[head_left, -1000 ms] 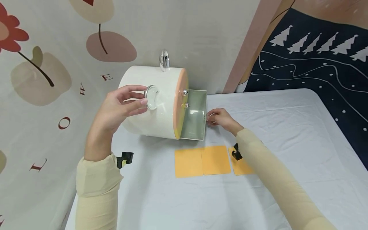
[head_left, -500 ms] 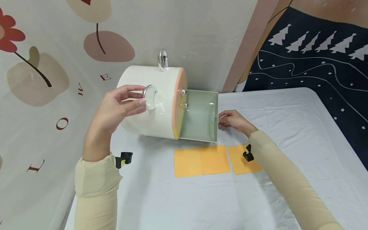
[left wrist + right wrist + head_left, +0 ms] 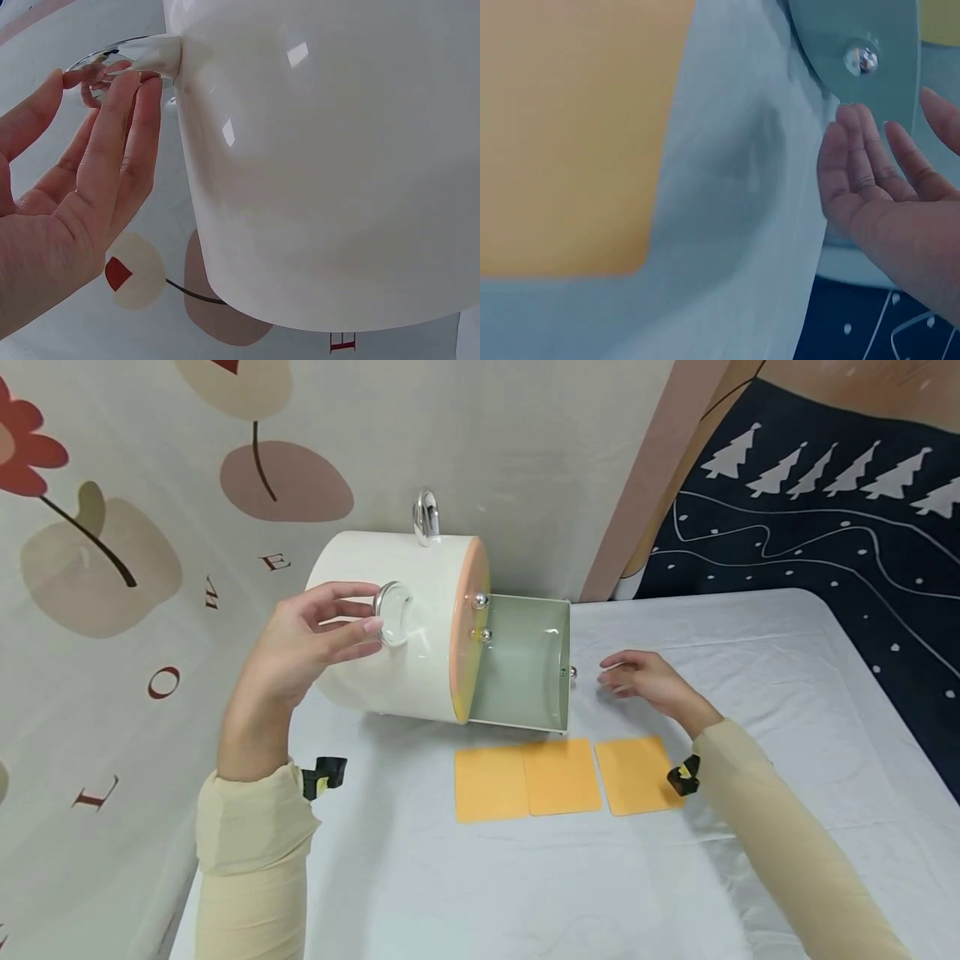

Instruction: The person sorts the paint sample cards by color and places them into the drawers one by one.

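A glossy white drum-shaped drawer box (image 3: 405,685) lies on the cloth, its orange and yellow front facing right. My left hand (image 3: 296,635) holds the silver handle (image 3: 156,54) on its near side, thumb and fingers around the loop. From the front a pale green drawer (image 3: 521,672) is pulled out, and nothing lies in it. Its small silver knob (image 3: 573,672) shows on the drawer's outer face. My right hand (image 3: 654,683) hovers to the right of that knob, apart from it, fingers loosely bent and holding nothing, as the right wrist view also shows.
Three orange cards, a left one (image 3: 491,785), a middle one (image 3: 562,777) and a right one (image 3: 637,777), lie in front of the drawer on the white cloth (image 3: 525,893). Another silver handle (image 3: 426,517) stands on the box's far side, near the patterned curtain (image 3: 517,452).
The green drawer has slid out farther to the right, drawn by my right hand. That hand has since let go of the knob and moved right. My left hand stays on the handle.
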`<state>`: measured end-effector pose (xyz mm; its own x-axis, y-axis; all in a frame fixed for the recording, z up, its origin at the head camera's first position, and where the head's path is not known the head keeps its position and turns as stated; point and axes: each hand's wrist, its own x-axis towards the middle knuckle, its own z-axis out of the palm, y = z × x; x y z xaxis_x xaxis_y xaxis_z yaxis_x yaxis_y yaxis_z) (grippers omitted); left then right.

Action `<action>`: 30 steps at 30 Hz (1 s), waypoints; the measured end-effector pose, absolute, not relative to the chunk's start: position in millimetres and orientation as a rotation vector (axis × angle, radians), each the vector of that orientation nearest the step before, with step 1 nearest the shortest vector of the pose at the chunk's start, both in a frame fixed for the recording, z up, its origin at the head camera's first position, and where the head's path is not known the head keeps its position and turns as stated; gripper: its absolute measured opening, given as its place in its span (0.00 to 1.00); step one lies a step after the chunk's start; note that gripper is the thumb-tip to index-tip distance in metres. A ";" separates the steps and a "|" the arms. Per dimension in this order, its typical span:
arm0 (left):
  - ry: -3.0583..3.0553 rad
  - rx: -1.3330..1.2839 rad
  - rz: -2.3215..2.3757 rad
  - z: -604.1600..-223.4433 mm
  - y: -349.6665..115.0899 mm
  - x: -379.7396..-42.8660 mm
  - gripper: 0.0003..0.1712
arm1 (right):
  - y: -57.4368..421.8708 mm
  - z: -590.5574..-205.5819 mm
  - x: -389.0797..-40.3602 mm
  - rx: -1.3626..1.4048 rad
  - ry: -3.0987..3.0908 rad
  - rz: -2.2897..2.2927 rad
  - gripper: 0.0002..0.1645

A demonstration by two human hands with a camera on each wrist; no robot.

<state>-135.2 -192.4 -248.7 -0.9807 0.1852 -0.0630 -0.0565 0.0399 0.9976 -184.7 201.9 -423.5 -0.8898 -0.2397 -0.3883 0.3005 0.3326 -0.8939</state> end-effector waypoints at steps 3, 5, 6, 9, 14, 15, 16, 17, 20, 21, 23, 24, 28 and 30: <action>2.115 0.140 2.069 -248.9 -193.0 -135.1 0.20 | 216.2 -422.8 -172.4 0.064 2.198 -1.489 0.25; 2.116 0.145 2.072 -248.9 -193.0 -135.1 0.20 | 225.8 -423.5 -163.1 0.058 2.235 -1.434 0.26; 2.118 0.146 2.071 -248.9 -193.0 -135.1 0.19 | 230.6 -424.4 -158.7 0.054 2.254 -1.407 0.27; 2.124 0.143 2.069 -248.5 -192.4 -135.1 0.19 | 244.4 -429.0 -146.0 0.050 2.302 -1.355 0.28; 2.130 0.143 2.065 -248.6 -192.4 -135.1 0.20 | 262.5 -442.0 -125.6 0.060 2.353 -1.286 0.30; 2.130 0.145 2.066 -248.7 -192.5 -135.1 0.20 | 264.7 -444.9 -121.7 0.065 2.368 -1.265 0.30; 2.128 0.148 2.068 -248.8 -192.6 -135.2 0.20 | 266.2 -447.9 -118.0 0.072 2.383 -1.242 0.31; 2.127 0.148 2.069 -248.9 -192.8 -135.2 0.20 | 267.1 -450.6 -114.4 0.082 2.399 -1.216 0.32; 2.124 0.147 2.071 -249.1 -193.0 -135.2 0.20 | 267.1 -456.6 -105.0 0.086 2.426 -1.183 0.33; 2.122 0.147 2.072 -249.1 -192.9 -135.2 0.19 | 266.2 -458.0 -102.4 0.079 2.436 -1.172 0.33; 2.123 0.146 2.072 -249.1 -192.7 -135.2 0.20 | 263.9 -460.3 -98.2 0.057 2.463 -1.152 0.34; 2.123 0.147 2.072 -249.1 -192.5 -135.3 0.19 | 262.4 -460.9 -96.4 0.045 2.480 -1.141 0.33; 2.124 0.146 2.071 -249.1 -191.9 -135.2 0.19 | 256.5 -463.5 -92.8 -0.023 2.584 -1.078 0.29; 2.127 0.150 2.069 -249.1 -191.7 -135.3 0.19 | 254.6 -464.5 -92.5 -0.045 2.635 -1.048 0.26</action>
